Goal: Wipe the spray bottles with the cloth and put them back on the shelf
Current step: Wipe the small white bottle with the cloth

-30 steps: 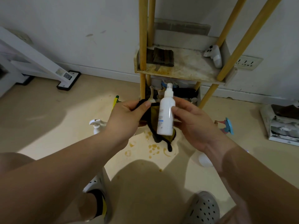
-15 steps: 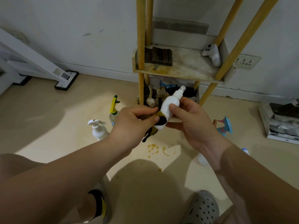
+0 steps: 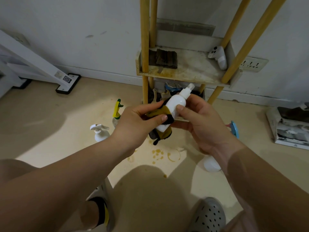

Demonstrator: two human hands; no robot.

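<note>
now l hand wraps cloth round bottle.

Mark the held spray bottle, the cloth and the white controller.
spray bottle (image 3: 176, 102): head view, bare white body.
cloth (image 3: 160, 111): head view, yellow patch.
white controller (image 3: 218, 56): head view, mid body.

Bare forearms, grey perforated clog on right foot, black sock with yellow stripe on left.

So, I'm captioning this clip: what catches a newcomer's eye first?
The small white plastic spray bottle at centre: the right hand grips it tilted, the left hand holds a yellow-and-black cloth around it. Behind stands a stained shelf with yellow posts; brown spots mark the floor.
</note>
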